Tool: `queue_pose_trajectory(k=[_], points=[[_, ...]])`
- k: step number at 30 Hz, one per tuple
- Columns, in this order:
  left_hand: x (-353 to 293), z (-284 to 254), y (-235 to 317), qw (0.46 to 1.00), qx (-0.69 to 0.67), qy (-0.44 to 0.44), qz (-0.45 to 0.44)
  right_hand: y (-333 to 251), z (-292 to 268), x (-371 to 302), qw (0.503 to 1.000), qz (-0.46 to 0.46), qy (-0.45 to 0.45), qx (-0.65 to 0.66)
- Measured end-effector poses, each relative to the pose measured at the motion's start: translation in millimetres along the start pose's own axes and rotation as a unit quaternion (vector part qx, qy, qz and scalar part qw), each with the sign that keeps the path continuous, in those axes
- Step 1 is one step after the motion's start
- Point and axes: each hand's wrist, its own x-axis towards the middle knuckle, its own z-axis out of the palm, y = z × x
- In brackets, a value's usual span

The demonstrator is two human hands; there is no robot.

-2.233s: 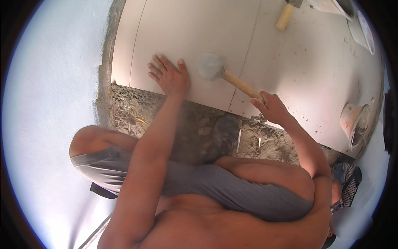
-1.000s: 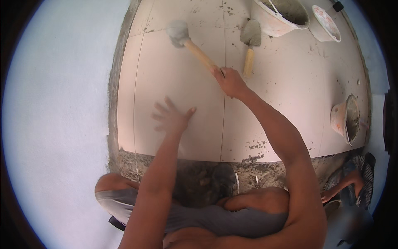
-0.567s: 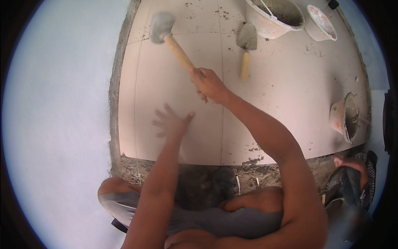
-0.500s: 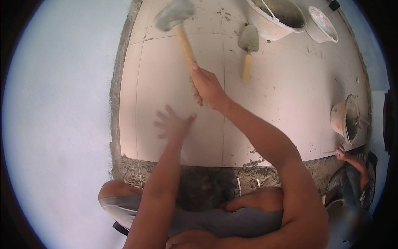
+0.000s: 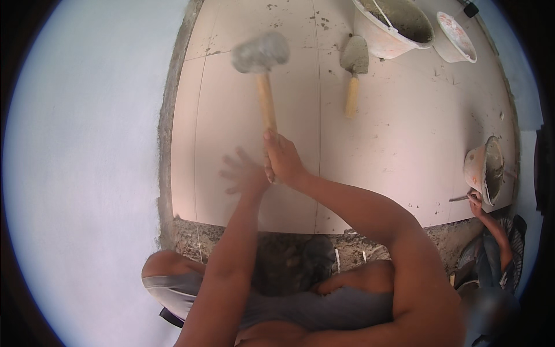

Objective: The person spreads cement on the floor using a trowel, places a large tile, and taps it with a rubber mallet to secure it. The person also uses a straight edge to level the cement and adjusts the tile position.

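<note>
My right hand is wrapped round the wooden handle of a mallet. Its blurred grey head points away from me, over the pale floor tiles. Just left of and below that grip, my left hand lies with fingers spread over a tile; whether the palm touches cannot be made out. Part of that hand is hidden behind the right one. Farther off to the right, a trowel with a mortar-smeared blade and wooden handle rests on the tiles.
A large bucket of mortar and a smaller white tub stand at the far right. At right, another person's hand holds a thin tool beside a tilted bucket. Rough bare ground borders the tiles near me; a pale wall rises left.
My right hand and the mallet have come nearer to me, the mallet's head shifting slightly right. My left hand stays spread in about the same place. The view has shifted slightly.
</note>
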Motion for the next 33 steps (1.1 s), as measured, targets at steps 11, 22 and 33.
queue_pose_trajectory(k=[11,22,33], points=[[16,-62,-12,1.0,-0.022,-0.017,0.012,-72,-2,28,0.9,-0.283,0.049,-0.327],[26,-67,-25,0.999,-0.015,-0.028,-0.006,-71,-9,56,0.892,-0.156,0.042,-0.423],[30,-63,-27,0.999,-0.02,-0.029,0.016,-62,-16,42,0.901,-0.157,0.011,-0.404]])
